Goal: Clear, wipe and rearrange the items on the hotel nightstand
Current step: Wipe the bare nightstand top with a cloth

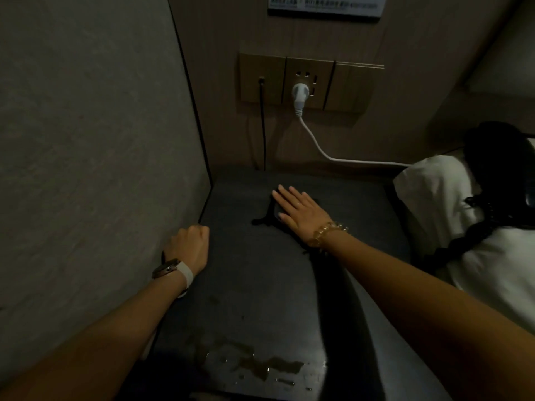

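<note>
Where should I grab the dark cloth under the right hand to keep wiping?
Probably at the bunched corner of the dark cloth that sticks out past the fingertips of the right hand, which lies flat on it. Come from above and from the left: that flap lies free on the nightstand, while the wall sits close behind. The left hand, curled at the nightstand's left edge, is nearest.

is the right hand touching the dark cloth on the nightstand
Touching. The head view shows the right hand lying flat with straight fingers on the dark cloth, pressing it onto the nightstand.
</note>
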Motion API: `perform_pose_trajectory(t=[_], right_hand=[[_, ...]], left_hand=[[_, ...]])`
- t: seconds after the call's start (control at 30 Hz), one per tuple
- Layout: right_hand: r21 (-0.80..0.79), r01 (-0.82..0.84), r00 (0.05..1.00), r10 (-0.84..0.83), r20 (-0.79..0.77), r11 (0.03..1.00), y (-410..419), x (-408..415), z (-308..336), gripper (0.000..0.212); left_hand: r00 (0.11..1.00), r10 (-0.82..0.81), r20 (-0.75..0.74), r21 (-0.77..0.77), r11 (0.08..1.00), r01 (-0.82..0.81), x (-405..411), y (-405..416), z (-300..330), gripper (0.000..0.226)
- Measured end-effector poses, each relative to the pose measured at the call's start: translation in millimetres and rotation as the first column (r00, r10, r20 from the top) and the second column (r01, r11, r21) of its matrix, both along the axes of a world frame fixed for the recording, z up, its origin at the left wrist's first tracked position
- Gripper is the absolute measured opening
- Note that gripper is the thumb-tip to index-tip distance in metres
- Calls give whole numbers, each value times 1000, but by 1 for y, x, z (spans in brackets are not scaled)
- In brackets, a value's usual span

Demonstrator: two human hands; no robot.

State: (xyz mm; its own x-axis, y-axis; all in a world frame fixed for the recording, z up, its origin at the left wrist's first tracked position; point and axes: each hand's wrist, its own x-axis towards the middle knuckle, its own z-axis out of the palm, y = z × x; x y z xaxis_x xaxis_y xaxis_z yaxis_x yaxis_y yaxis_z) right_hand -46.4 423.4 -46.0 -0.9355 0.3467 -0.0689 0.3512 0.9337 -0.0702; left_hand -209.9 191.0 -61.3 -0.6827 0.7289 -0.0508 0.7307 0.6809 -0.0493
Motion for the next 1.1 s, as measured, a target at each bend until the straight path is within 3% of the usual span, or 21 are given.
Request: perform_pose_trajectory(t=[0.23, 0.43, 0.57, 0.7, 0.83, 0.9, 1.03, 1.1], right_hand=[[1, 215, 976, -215, 31, 977, 47, 75, -4, 57], [1, 423, 905, -423, 38, 906, 71, 125, -9, 58], [-84, 567, 824, -567, 24, 820, 71, 142, -11, 59], [-225, 749, 642, -766, 20, 623, 62, 144, -13, 61], [-265, 847, 478, -878, 2, 461, 39, 140, -15, 63], [-237, 872, 437, -899, -18, 428, 25, 138, -17, 63], [-89, 875, 477, -879, -21, 477, 2, 135, -21, 64], [-63, 861, 506, -862, 7, 505, -7, 129, -22, 64]], left_hand=[[1000, -19, -23, -2, 1000, 19, -3, -1, -1, 17], [999, 10, 44, 117, 993, -15, -4, -1, -3, 22], [1000, 5, 29, 105, 994, -8, -2, -1, -2, 22], [997, 29, 66, 123, 992, -37, -3, -2, -2, 25], [973, 87, 215, 291, 945, -148, -2, -3, -1, 36], [949, 87, 305, 334, 923, -192, -4, -4, -5, 40], [825, 50, 563, 477, 795, -374, 0, -11, -3, 43], [765, 13, 644, 445, 807, -388, 0, -13, -1, 47]])
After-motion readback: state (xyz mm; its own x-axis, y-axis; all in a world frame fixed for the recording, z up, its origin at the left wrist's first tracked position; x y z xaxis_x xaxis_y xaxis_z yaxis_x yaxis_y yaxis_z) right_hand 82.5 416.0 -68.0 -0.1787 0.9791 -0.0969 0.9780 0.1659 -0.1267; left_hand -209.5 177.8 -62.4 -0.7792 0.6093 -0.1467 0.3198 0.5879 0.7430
